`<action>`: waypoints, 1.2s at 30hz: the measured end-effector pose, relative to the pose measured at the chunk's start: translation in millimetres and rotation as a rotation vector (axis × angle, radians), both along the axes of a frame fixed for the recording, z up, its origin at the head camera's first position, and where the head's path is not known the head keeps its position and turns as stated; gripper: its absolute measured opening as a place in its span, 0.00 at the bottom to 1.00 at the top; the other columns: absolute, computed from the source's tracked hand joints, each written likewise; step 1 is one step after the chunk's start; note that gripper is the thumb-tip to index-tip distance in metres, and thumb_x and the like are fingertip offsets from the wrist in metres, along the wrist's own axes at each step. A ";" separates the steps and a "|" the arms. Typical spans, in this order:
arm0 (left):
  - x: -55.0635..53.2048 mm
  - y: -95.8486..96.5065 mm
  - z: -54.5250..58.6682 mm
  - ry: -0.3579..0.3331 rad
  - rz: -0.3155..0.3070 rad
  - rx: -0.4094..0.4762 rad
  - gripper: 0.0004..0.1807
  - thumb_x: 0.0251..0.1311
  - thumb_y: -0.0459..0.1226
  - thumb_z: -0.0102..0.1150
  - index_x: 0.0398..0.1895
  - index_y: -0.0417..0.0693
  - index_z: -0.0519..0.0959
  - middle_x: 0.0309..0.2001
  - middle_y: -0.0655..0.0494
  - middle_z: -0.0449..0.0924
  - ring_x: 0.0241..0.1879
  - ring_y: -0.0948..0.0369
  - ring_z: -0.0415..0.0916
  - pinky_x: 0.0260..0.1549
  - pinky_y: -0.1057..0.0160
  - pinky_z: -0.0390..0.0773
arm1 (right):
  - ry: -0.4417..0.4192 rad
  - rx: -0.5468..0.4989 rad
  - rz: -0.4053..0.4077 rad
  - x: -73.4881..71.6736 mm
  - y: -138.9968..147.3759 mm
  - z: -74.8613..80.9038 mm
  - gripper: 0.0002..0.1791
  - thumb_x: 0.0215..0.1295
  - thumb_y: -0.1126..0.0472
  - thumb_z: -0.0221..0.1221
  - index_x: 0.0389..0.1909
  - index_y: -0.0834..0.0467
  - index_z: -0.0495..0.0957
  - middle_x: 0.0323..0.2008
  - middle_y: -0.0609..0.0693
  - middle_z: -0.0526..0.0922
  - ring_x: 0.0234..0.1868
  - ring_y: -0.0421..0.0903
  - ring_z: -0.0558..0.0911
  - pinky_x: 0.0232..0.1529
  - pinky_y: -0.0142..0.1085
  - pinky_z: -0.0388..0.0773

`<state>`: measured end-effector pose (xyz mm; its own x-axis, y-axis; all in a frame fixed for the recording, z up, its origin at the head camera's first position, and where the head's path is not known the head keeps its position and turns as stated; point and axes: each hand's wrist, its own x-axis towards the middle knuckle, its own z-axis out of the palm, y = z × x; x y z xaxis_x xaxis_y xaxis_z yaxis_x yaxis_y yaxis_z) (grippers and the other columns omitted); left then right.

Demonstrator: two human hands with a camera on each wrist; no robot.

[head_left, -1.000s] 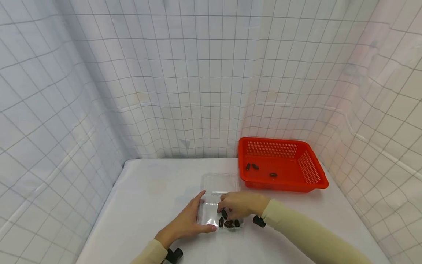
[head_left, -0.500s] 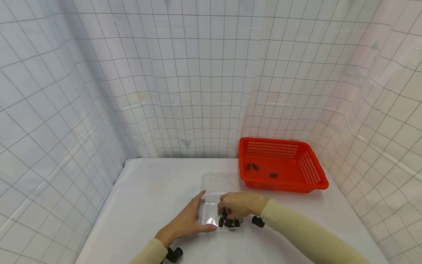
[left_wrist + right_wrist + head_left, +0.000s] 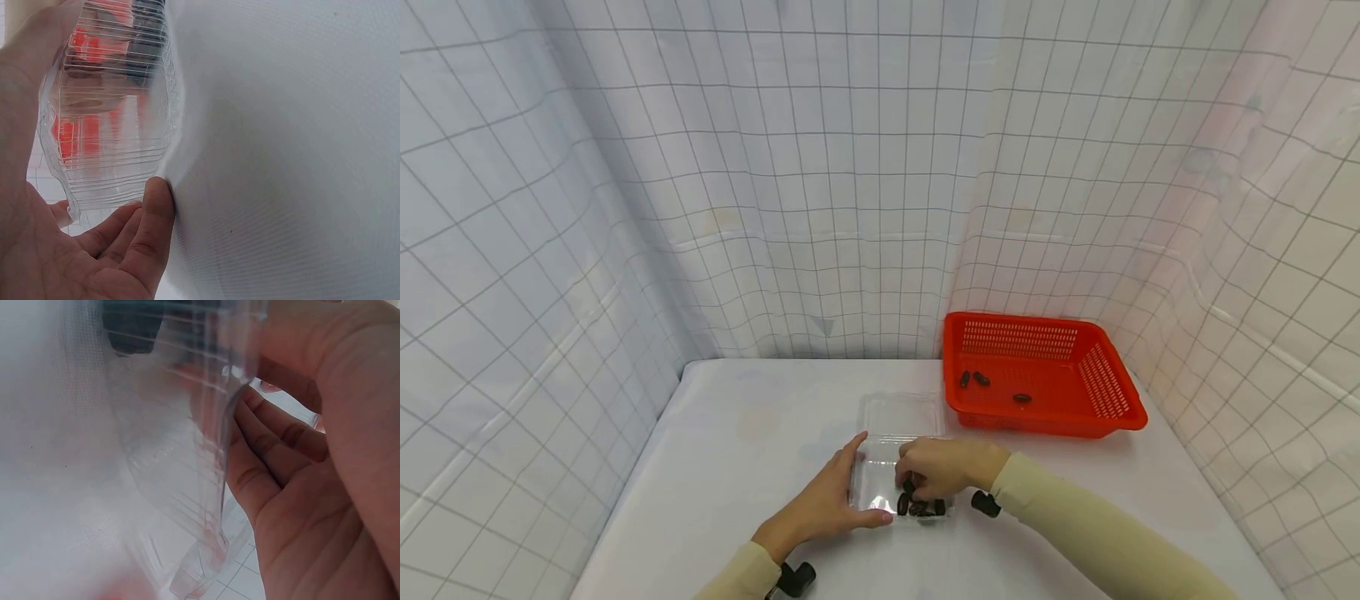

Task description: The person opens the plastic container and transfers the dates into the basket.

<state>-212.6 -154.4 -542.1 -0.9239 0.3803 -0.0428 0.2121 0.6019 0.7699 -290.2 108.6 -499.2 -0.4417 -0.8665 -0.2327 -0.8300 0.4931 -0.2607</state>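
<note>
The left hand (image 3: pixel 829 498) holds the near left side of an open clear plastic clamshell box (image 3: pixel 874 482), thumb along the front edge and fingers at the left side. In the left wrist view its fingers (image 3: pixel 153 219) press against the ribbed box wall. Over the box's right half, the right hand (image 3: pixel 942 467) reaches in with curled fingers and pinches a dark brown date (image 3: pixel 909 486). Below it, several more dates (image 3: pixel 903 504) lie along the box's front edge. The right hand's fingertips are hidden behind the blurred box wall in the right wrist view.
A red slotted basket (image 3: pixel 1037 423) stands at the back right, with 3 dates (image 3: pixel 1022 398) inside. The box's clear lid (image 3: pixel 901 414) lies folded back beside the basket. White gridded curtains (image 3: pixel 880 200) enclose the white table (image 3: pixel 760 417) at the back and sides.
The right hand has shifted very slightly, and the pinched date sits a little lower among its fingers, with dates beneath nudged slightly. The left hand and box have stayed in place.
</note>
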 end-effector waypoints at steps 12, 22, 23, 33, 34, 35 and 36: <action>-0.7 -1.0 -2.2 0.001 0.002 -0.004 0.77 0.58 0.62 0.89 0.98 0.47 0.48 0.83 0.35 0.71 0.74 0.47 0.78 0.70 0.39 0.82 | -0.058 -0.016 -0.041 -0.4 -1.6 -3.9 0.15 0.75 0.60 0.79 0.59 0.47 0.95 0.46 0.43 0.87 0.40 0.30 0.81 0.48 0.21 0.82; -1.9 -1.3 -3.6 0.001 -0.005 -0.006 0.77 0.59 0.63 0.89 0.98 0.48 0.47 0.83 0.34 0.71 0.72 0.47 0.79 0.68 0.39 0.83 | -0.130 -0.106 -0.083 -1.6 4.8 -6.1 0.12 0.74 0.64 0.79 0.53 0.48 0.94 0.46 0.42 0.84 0.40 0.28 0.83 0.48 0.21 0.84; -2.1 -1.4 -3.8 0.001 -0.006 -0.006 0.77 0.59 0.63 0.88 0.98 0.48 0.47 0.83 0.34 0.71 0.72 0.47 0.79 0.68 0.39 0.83 | -0.138 -0.117 -0.088 -2.2 5.7 -6.4 0.12 0.74 0.64 0.79 0.53 0.48 0.93 0.46 0.42 0.84 0.40 0.27 0.83 0.48 0.21 0.84; -2.2 -1.0 -1.7 0.000 -0.004 0.000 0.76 0.59 0.62 0.89 0.98 0.46 0.48 0.83 0.34 0.72 0.72 0.47 0.79 0.65 0.40 0.85 | -0.156 -0.221 -0.066 -1.9 12.9 5.2 0.12 0.74 0.66 0.79 0.48 0.52 0.86 0.45 0.44 0.89 0.42 0.28 0.83 0.51 0.22 0.86; -2.3 -1.0 -1.8 0.000 -0.004 0.001 0.76 0.59 0.61 0.89 0.98 0.46 0.48 0.83 0.34 0.72 0.72 0.47 0.79 0.65 0.40 0.85 | -0.151 -0.237 -0.056 -2.4 13.7 6.0 0.12 0.73 0.66 0.80 0.47 0.52 0.85 0.45 0.44 0.89 0.42 0.28 0.83 0.51 0.22 0.86; -2.3 -0.8 -1.9 0.000 -0.005 0.001 0.76 0.59 0.61 0.89 0.98 0.46 0.48 0.82 0.34 0.72 0.72 0.47 0.80 0.65 0.40 0.85 | -0.143 -0.249 -0.048 -3.2 14.6 5.9 0.12 0.73 0.67 0.79 0.46 0.53 0.85 0.44 0.44 0.89 0.42 0.28 0.83 0.51 0.21 0.85; -2.2 -0.7 -1.7 0.000 -0.004 0.001 0.76 0.59 0.61 0.89 0.98 0.46 0.48 0.82 0.34 0.72 0.72 0.47 0.80 0.66 0.40 0.85 | -0.140 -0.262 -0.042 -3.7 15.7 6.7 0.13 0.73 0.67 0.79 0.45 0.53 0.84 0.44 0.45 0.89 0.42 0.28 0.83 0.51 0.21 0.85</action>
